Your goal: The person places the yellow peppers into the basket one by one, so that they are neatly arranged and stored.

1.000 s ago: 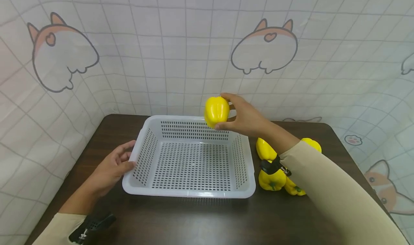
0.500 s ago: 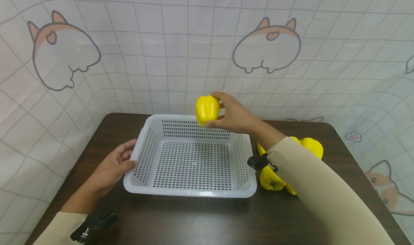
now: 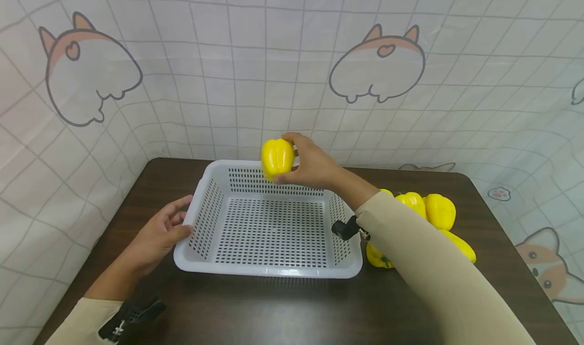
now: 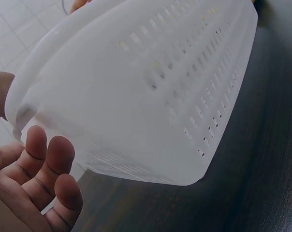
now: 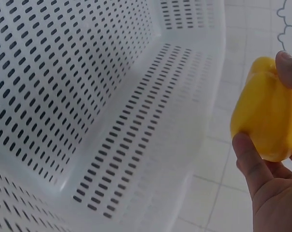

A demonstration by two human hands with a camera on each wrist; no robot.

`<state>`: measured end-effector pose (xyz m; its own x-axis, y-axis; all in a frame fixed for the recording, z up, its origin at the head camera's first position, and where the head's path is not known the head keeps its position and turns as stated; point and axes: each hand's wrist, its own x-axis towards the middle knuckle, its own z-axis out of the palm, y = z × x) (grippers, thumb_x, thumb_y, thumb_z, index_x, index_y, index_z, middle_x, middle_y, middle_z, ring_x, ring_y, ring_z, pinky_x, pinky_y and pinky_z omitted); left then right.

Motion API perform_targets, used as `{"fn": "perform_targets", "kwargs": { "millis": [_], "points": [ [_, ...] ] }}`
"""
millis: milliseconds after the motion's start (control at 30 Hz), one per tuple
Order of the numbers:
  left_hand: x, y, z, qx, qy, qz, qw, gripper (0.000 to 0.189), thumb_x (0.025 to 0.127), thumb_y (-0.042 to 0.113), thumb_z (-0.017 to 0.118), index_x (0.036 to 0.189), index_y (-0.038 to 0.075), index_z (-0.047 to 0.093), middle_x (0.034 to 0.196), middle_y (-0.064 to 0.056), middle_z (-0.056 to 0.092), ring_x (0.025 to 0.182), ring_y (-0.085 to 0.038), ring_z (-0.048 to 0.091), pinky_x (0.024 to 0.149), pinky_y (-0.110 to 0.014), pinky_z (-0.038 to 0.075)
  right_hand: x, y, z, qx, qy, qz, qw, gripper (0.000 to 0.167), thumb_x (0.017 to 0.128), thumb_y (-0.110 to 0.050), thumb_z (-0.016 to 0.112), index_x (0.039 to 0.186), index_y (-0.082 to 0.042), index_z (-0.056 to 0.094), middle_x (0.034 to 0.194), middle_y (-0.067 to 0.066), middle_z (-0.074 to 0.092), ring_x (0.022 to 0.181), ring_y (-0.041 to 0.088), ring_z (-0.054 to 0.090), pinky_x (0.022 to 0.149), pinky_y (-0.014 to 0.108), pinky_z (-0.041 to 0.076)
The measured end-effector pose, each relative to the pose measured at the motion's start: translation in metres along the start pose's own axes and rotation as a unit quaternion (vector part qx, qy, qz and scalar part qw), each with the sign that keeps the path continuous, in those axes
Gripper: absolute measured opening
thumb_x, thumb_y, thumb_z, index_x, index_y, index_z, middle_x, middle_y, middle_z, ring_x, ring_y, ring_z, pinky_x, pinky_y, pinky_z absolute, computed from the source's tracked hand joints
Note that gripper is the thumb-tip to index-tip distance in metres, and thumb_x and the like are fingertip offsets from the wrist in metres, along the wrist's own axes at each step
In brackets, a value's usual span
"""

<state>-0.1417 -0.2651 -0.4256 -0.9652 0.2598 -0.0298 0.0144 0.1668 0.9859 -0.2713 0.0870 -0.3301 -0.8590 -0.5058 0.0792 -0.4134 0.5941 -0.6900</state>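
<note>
A white perforated plastic basket (image 3: 269, 271) stands on a dark wooden table, with nothing visible inside. At its left end, my left hand (image 3: 155, 237) holds the rim; in the left wrist view the thumb is over the rim and curled fingers (image 4: 61, 154) are below it. My right hand (image 3: 315, 167) grips a glossy yellow bell pepper (image 3: 276, 158) between thumb and fingers. That pepper is raised over the basket's back rim. The right wrist view shows the same bell pepper (image 5: 264, 116) beside the basket wall (image 5: 136, 125).
Several more yellow bell peppers (image 3: 440, 212) lie right of the basket, partly hidden by my right sleeve (image 3: 424, 254). A white grid-patterned cloth (image 3: 246, 71) hangs behind the table (image 3: 274, 314). Small black devices are strapped to both wrists.
My right hand has carried the bell pepper leftward along the basket's back rim, dipping slightly at the end. The left hand and basket have stayed in place.
</note>
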Motion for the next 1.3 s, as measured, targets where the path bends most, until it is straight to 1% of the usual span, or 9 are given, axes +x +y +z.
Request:
{"fn": "perform_targets", "kwargs": {
  "millis": [133, 300, 433, 667, 767, 867, 1000, 1133, 1300],
  "points": [
    [0.001, 0.0, 0.0, 0.006, -0.001, 0.002, 1.0, 0.077, 0.099, 0.0, 0.059, 0.16, 0.0, 0.013, 0.129, -0.033, 0.052, 0.105, -0.036, 0.068, 0.083, -0.047, 0.06, 0.003, -0.002, 0.008, 0.002, -0.007, -0.007, 0.9999, 0.105, 0.074, -0.031, 0.093, 0.156, -0.009, 0.03, 0.148, 0.008, 0.042, 0.126, 0.022, 0.05, 0.09, 0.026, 0.054],
    [0.001, -0.001, 0.001, 0.009, -0.001, 0.0, 1.0, 0.078, 0.099, 0.001, 0.06, 0.16, 0.001, 0.012, 0.13, -0.033, 0.053, 0.106, -0.036, 0.068, 0.083, -0.049, 0.06, 0.006, -0.007, 0.018, -0.01, -0.017, -0.01, 0.9998, 0.106, 0.074, -0.034, 0.093, 0.155, -0.009, 0.03, 0.148, 0.007, 0.043, 0.126, 0.022, 0.05, 0.1, 0.034, 0.05],
    [0.0, -0.002, 0.001, 0.009, 0.002, -0.001, 1.0, 0.078, 0.099, 0.001, 0.06, 0.161, 0.001, 0.012, 0.131, -0.033, 0.052, 0.106, -0.036, 0.068, 0.083, -0.049, 0.06, 0.009, -0.01, 0.026, -0.018, -0.025, -0.005, 0.9995, 0.107, 0.073, -0.036, 0.093, 0.155, -0.01, 0.03, 0.147, 0.007, 0.043, 0.124, 0.021, 0.051, 0.102, 0.038, 0.048],
    [0.0, -0.002, 0.002, 0.005, 0.003, 0.0, 1.0, 0.078, 0.099, 0.0, 0.06, 0.161, 0.001, 0.012, 0.13, -0.033, 0.052, 0.106, -0.037, 0.068, 0.083, -0.05, 0.06, 0.015, -0.013, 0.038, -0.018, -0.037, 0.0, 0.9991, 0.105, 0.072, -0.035, 0.094, 0.153, -0.01, 0.031, 0.139, 0.006, 0.046, 0.113, 0.018, 0.053, 0.097, 0.035, 0.05],
    [0.0, -0.001, 0.002, 0.003, 0.001, 0.0, 1.0, 0.078, 0.099, 0.0, 0.06, 0.161, 0.001, 0.011, 0.13, -0.034, 0.052, 0.106, -0.036, 0.068, 0.082, -0.05, 0.06, 0.016, -0.015, 0.042, -0.024, -0.046, 0.003, 0.9987, 0.106, 0.073, -0.034, 0.094, 0.154, -0.01, 0.03, 0.14, 0.006, 0.046, 0.114, 0.019, 0.053, 0.097, 0.036, 0.05],
    [0.0, -0.001, 0.002, 0.001, 0.001, 0.002, 1.0, 0.078, 0.099, 0.0, 0.06, 0.16, 0.001, 0.012, 0.129, -0.034, 0.052, 0.105, -0.036, 0.068, 0.082, -0.049, 0.06, 0.019, -0.015, 0.046, -0.034, -0.052, 0.004, 0.9981, 0.106, 0.073, -0.035, 0.094, 0.155, -0.01, 0.031, 0.145, 0.007, 0.044, 0.117, 0.02, 0.052, 0.098, 0.037, 0.05],
    [0.001, -0.001, 0.002, 0.001, -0.002, 0.005, 1.0, 0.078, 0.099, 0.0, 0.061, 0.16, 0.0, 0.012, 0.129, -0.034, 0.051, 0.105, -0.034, 0.068, 0.083, -0.048, 0.06, 0.022, -0.013, 0.055, -0.035, -0.057, 0.015, 0.9976, 0.107, 0.071, -0.034, 0.095, 0.155, -0.011, 0.032, 0.147, 0.008, 0.044, 0.116, 0.02, 0.053, 0.097, 0.038, 0.051],
    [0.0, -0.001, 0.002, 0.001, -0.003, 0.006, 1.0, 0.079, 0.098, -0.001, 0.061, 0.16, 0.0, 0.012, 0.13, -0.034, 0.051, 0.104, -0.034, 0.069, 0.082, -0.049, 0.06, 0.025, -0.013, 0.064, -0.036, -0.057, 0.026, 0.9974, 0.107, 0.071, -0.031, 0.096, 0.155, -0.011, 0.033, 0.144, 0.008, 0.046, 0.112, 0.02, 0.054, 0.094, 0.038, 0.052],
    [-0.002, -0.002, 0.001, 0.005, -0.001, 0.011, 0.9999, 0.079, 0.098, -0.002, 0.062, 0.16, 0.0, 0.012, 0.13, -0.034, 0.052, 0.105, -0.031, 0.069, 0.082, -0.048, 0.06, 0.028, -0.018, 0.074, -0.053, -0.063, 0.025, 0.9963, 0.107, 0.071, -0.032, 0.096, 0.155, -0.011, 0.034, 0.137, 0.009, 0.048, 0.105, 0.019, 0.055, 0.091, 0.037, 0.053]
  ]
}}
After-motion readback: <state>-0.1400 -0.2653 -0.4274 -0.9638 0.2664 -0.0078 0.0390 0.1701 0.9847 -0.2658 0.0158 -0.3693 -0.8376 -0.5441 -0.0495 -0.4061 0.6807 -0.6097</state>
